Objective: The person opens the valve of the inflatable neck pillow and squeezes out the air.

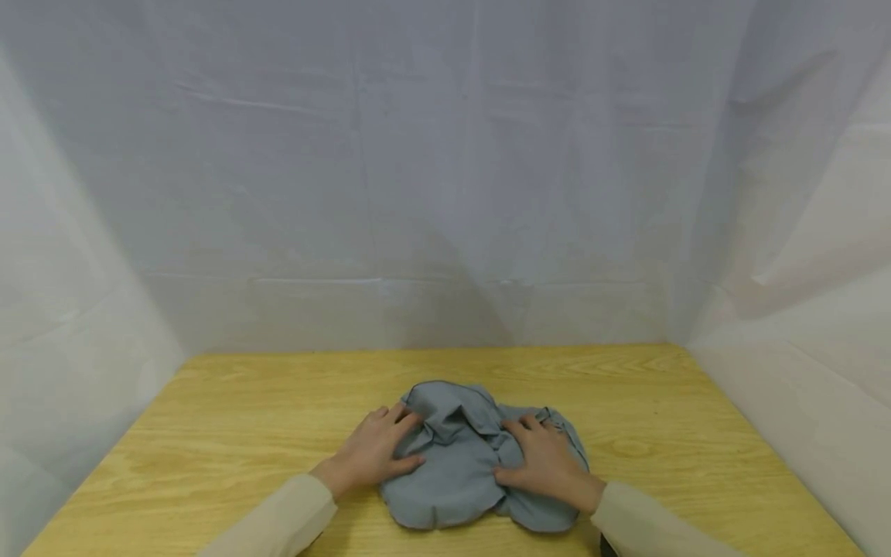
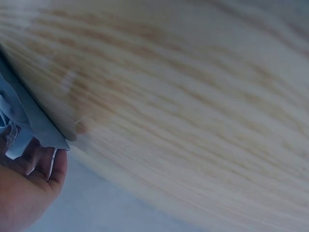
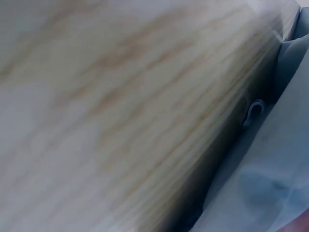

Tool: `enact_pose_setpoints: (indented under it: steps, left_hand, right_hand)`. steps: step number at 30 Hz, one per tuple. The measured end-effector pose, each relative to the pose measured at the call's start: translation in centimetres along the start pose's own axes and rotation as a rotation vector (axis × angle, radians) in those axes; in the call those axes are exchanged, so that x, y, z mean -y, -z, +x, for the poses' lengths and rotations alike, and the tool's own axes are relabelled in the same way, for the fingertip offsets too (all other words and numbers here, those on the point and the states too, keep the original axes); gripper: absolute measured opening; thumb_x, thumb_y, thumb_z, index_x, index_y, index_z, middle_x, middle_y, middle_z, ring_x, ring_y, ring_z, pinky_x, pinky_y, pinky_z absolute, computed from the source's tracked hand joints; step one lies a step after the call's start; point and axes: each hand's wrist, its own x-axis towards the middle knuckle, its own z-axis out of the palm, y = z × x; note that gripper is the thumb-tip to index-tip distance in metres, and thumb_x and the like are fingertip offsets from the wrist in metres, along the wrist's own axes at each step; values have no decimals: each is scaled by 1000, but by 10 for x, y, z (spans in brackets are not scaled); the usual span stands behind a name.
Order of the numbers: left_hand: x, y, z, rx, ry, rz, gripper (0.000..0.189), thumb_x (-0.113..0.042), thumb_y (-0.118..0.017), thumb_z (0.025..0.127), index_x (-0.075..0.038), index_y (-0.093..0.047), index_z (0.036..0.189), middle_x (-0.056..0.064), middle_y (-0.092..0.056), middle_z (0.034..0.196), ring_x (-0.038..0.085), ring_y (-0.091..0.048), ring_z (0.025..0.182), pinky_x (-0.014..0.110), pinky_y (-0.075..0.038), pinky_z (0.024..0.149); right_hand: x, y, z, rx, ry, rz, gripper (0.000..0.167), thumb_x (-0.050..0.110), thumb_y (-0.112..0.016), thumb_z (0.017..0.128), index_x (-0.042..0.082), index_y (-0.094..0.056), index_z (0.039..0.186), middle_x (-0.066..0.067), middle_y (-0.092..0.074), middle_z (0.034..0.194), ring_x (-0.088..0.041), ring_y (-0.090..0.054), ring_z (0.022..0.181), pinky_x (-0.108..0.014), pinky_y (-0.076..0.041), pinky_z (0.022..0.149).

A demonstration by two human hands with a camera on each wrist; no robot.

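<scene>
A crumpled grey-blue fabric item [image 1: 445, 480] with rounded edges and gathered folds lies on the wooden table; its exact kind cannot be made out. Touching its left side is my left hand [image 1: 372, 449], fingers and thumb spread. In the left wrist view the left hand [image 2: 34, 186] has bent fingers at the edge of the fabric [image 2: 36, 123], beside a thin pale strip. My right hand [image 1: 546, 460] rests on top of the right part, fingers spread. The right wrist view shows the fabric [image 3: 270, 164] close up with a small pale loop [image 3: 254, 110]; that hand is nearly all hidden there.
The wooden table [image 1: 209, 433] extends to both sides and behind the fabric. Pale sheeting [image 1: 418, 193] hangs behind the table's far edge and along its left and right sides. A small dark object [image 1: 607, 546] shows under the right sleeve.
</scene>
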Motion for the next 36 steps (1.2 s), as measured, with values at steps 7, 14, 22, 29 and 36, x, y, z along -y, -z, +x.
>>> enact_pose_setpoints:
  steps: [7, 14, 22, 29, 36]
  left_hand:
    - [0, 0, 1, -7, 0, 0, 52, -44, -64, 82, -12, -54, 121, 10, -54, 115, 28, -54, 99, 46, -45, 83]
    - [0, 0, 3, -1, 5, 2, 53, -45, -64, 81, -12, -54, 122, 9, -54, 115, 27, -54, 98, 45, -45, 83]
    - [0, -1, 3, 2, 12, 4, 53, -45, -64, 81, -13, -53, 122, 9, -54, 114, 27, -54, 98, 44, -45, 83]
    - [1, -2, 2, 7, 16, -1, 53, -46, -63, 81, -12, -53, 122, 10, -54, 114, 26, -54, 98, 44, -45, 82]
    - [0, -1, 1, 19, 27, -11, 54, -45, -63, 82, -11, -53, 123, 11, -53, 115, 27, -54, 99, 45, -45, 83]
  right_hand:
    - [-1, 1, 0, 79, -2, 67, 83, 69, -56, 73, 32, -30, 142, -14, -44, 132, -50, -44, 114, -69, -34, 80]
    - [1, 4, 2, 170, -23, 50, 94, 79, -53, 65, 37, -24, 144, -16, -34, 143, -60, -32, 119, -74, -27, 84]
    - [6, 3, 4, 179, -10, 17, 98, 77, -58, 63, 32, -26, 144, -15, -35, 142, -63, -31, 116, -74, -28, 82]
    - [11, -1, 5, 148, 9, -6, 94, 71, -61, 66, 28, -30, 143, -13, -40, 140, -60, -36, 115, -73, -31, 81]
    - [17, -3, 5, 129, 10, -17, 80, 55, -64, 74, 25, -33, 142, -12, -44, 137, -57, -40, 114, -72, -32, 80]
